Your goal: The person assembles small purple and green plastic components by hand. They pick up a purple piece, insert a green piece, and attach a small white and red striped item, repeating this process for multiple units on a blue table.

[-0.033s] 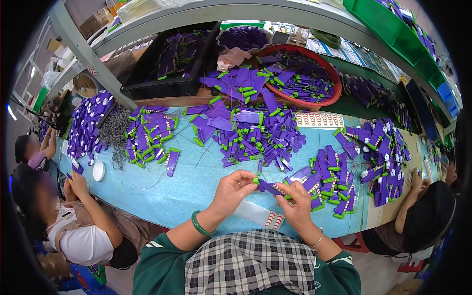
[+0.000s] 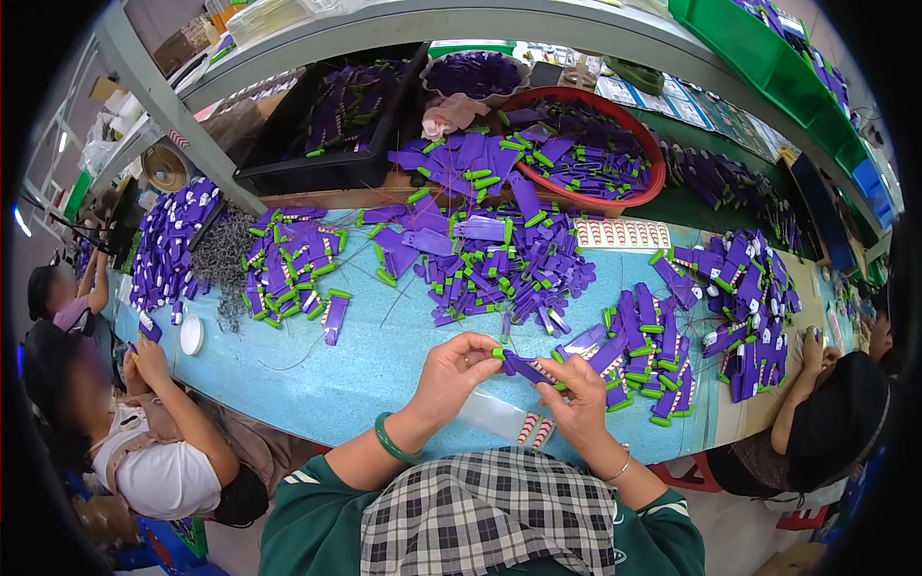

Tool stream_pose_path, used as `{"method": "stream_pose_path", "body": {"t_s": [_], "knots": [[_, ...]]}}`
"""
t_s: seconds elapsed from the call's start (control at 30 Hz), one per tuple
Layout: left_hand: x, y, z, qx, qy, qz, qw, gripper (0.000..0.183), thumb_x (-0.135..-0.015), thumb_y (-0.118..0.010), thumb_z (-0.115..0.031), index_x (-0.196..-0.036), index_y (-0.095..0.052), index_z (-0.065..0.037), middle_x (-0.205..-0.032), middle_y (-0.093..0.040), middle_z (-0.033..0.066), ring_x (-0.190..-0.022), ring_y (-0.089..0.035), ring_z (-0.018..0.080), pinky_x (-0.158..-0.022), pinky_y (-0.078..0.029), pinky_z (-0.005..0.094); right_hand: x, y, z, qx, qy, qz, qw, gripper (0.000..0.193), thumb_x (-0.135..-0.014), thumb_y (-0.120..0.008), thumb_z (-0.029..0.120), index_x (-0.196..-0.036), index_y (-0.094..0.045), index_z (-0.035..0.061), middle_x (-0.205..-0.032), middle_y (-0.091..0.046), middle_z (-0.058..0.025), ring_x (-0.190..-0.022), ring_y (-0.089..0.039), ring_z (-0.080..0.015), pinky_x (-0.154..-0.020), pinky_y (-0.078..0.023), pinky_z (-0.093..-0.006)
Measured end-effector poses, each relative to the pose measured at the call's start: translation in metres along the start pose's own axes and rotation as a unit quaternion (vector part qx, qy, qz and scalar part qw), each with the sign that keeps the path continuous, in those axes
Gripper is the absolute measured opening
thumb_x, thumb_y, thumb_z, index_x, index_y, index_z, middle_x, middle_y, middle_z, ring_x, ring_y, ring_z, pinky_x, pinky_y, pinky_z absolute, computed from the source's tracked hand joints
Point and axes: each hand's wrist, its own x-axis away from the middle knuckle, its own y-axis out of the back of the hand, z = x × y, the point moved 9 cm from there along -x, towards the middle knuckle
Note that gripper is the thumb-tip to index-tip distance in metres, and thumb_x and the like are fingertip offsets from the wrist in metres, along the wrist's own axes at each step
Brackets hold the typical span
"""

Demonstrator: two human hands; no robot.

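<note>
Over the front of the blue table, a flat purple plastic piece with bright green ends (image 2: 523,367) is pinched between both hands. My left hand (image 2: 449,377) grips its left green end between thumb and fingers. Its right end is in my right hand (image 2: 580,396), whose thumb and fingers partly hide it. Just below lies a clear backing strip (image 2: 492,413) bearing a few red-and-white striped stickers (image 2: 536,431). Close to my right hand is a pile of purple pieces with green ends and striped stickers (image 2: 648,350). Beyond my hands spreads a larger heap of purple-and-green pieces (image 2: 514,274).
A red basin (image 2: 657,182) and a black tray (image 2: 317,178) stand at the back under a metal shelf (image 2: 461,43). A striped sticker sheet (image 2: 624,234) lies behind the heap. Small white dish (image 2: 192,334) at left. People sit on both sides, a hand (image 2: 149,365) working at left.
</note>
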Motion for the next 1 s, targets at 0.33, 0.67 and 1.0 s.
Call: {"method": "stream_pose_path", "body": {"t_s": [0.33, 0.67, 1.0], "knots": [[0.018, -0.012, 0.03, -0.202, 0.054, 0.108, 0.972, 0.015, -0.081, -0.066, 0.003, -0.096, -0.063, 0.003, -0.092, -0.065, 0.0074, -0.084, -0.063, 0.0126, -0.075, -0.051, 0.0252, 0.003, -0.019, -0.001, 0.054, -0.068, 0.278, 0.957, 0.042, -0.067, -0.072, 0.002, -0.108, -0.07, 0.0125, -0.074, -0.058, -0.005, -0.062, -0.052, -0.0157, -0.059, -0.044, -0.0313], [0.014, -0.019, -0.006, -0.129, 0.014, 0.105, 0.986, 0.009, -0.081, -0.068, -0.004, -0.087, -0.065, 0.001, -0.095, -0.059, 0.0029, -0.083, -0.056, 0.0078, -0.075, -0.046, 0.0227, -0.013, -0.02, 0.049, -0.021, 0.1, 0.082, 0.991, 0.022, -0.07, -0.076, 0.003, -0.087, -0.061, 0.0019, -0.076, -0.063, -0.0083, -0.065, -0.062, -0.0148, -0.057, -0.048, -0.0252], [0.018, -0.057, -0.042, -0.408, -0.154, 0.189, 0.88, 0.016, -0.071, -0.07, 0.0, -0.082, -0.058, 0.001, -0.082, -0.055, 0.0099, -0.073, -0.057, 0.0242, -0.064, -0.046, 0.0326, -0.028, -0.029, 0.07, 0.222, 0.219, 0.256, 0.915, 0.016, -0.081, -0.068, 0.022, -0.083, -0.06, 0.0083, -0.077, -0.058, -0.0008, -0.06, -0.059, -0.0208, -0.048, -0.045, -0.0335]]}}
